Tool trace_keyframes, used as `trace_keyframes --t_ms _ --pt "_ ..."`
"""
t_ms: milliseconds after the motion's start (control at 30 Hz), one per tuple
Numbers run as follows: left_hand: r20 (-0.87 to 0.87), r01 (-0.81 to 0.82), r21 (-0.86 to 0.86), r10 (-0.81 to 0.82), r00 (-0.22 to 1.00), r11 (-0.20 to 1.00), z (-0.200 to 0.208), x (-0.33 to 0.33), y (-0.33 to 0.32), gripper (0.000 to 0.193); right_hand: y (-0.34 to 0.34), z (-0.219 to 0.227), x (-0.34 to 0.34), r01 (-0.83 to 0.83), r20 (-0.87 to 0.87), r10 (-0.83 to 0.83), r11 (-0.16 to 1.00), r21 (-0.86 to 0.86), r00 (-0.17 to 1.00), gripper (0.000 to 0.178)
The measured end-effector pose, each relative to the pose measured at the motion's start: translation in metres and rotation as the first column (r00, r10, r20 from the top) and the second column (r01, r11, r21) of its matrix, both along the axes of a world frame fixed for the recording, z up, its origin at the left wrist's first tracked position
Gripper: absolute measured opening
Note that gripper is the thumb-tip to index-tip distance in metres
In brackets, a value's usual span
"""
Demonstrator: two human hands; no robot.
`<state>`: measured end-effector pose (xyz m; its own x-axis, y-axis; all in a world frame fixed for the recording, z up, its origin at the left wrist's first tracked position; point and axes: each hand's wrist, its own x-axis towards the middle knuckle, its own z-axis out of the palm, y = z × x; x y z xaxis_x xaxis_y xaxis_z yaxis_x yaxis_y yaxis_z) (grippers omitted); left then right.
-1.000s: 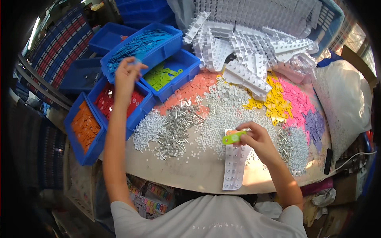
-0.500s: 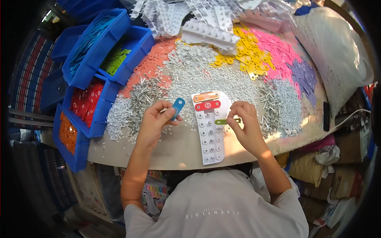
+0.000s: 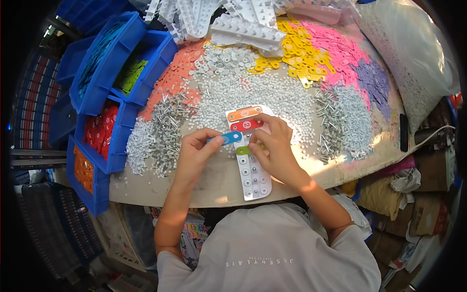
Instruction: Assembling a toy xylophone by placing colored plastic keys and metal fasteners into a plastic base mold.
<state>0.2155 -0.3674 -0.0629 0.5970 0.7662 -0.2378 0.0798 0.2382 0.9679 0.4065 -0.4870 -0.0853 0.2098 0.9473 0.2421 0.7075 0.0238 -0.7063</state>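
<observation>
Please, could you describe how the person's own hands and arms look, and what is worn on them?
The left hand and right hand are bare: no gloves, rings or watch can be seen. The forearms are also uncovered. The short sleeves belong to a plain light grey shirt with small pale lettering.

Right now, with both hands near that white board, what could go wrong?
The blue strip could slip, since the left hand seems to pinch it toward one end. The right hand, so close by, might nudge the green strip askew. Small loose white pieces near the white board could scatter.
</observation>
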Motion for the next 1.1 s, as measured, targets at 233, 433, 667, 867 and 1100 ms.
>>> trace_keyframes --t_ms 233,433,667,867,1100 --pt "-0.163 0.080 0.342 -0.024 0.986 0.936 -0.017 0.013 0.004 0.013 -0.001 -0.006 -0.003 0.081 0.121 -0.083 0.997 0.021 0.989 0.026" --pt "-0.230 0.125 0.415 -0.029 0.973 0.901 -0.020 0.031 -0.002 0.009 -0.007 -0.011 -0.007 0.184 0.089 -0.184 0.983 0.009 0.979 0.064" --pt "-0.352 0.258 0.635 -0.025 0.936 0.728 -0.027 0.039 -0.001 0.010 -0.007 -0.010 -0.007 0.197 0.075 -0.197 0.980 0.005 0.978 0.073" --pt "-0.362 0.241 0.666 0.023 0.932 0.706 -0.021 0.045 -0.003 0.010 -0.006 -0.010 -0.007 0.199 0.056 -0.199 0.980 -0.008 0.978 0.072" --pt "-0.442 0.369 0.707 -0.030 0.896 0.603 -0.015 0.045 0.013 0.013 -0.006 -0.011 -0.008 0.193 0.062 -0.192 0.981 -0.007 0.979 0.072"
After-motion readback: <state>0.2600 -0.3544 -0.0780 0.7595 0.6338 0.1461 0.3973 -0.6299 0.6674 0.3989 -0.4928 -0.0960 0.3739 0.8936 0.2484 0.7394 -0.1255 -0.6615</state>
